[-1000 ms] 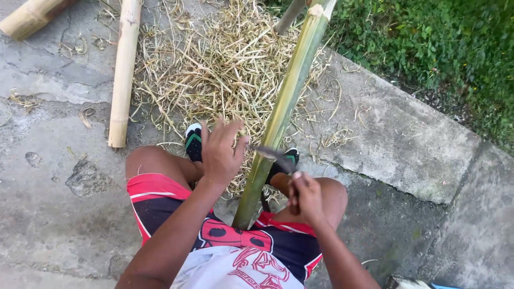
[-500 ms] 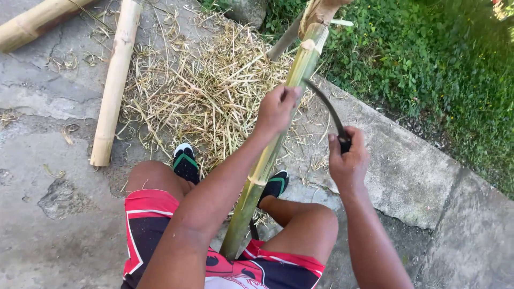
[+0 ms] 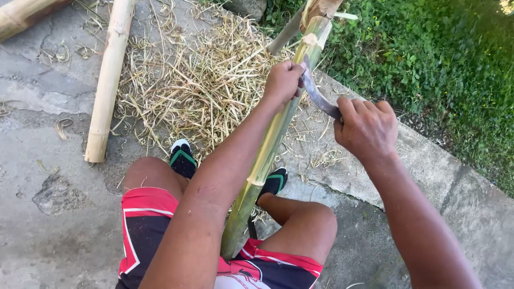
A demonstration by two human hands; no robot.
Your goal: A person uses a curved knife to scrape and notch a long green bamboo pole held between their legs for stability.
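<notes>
Both hands have travelled up the green bamboo pole (image 3: 278, 128) since a second ago, when they worked low near the knees; the curved blade (image 3: 316, 91), half a second ago held off to the right, now lies against the pole's far end. The left hand (image 3: 284, 80) is clenched around the pole just beside the blade — likely to steady it. The right hand (image 3: 367, 128) grips the blade's handle, fist closed, edge set across the stalk. The pole slants from between the thighs, near, up to a wooden prop (image 3: 321, 8) at the far right, so its length is braced at both ends. Pale shavings (image 3: 198, 85) lie heaped on the concrete (image 3: 48, 160) to the left, beside a dry bamboo length (image 3: 107, 80). Grass (image 3: 439, 69) borders the slab on the right.
</notes>
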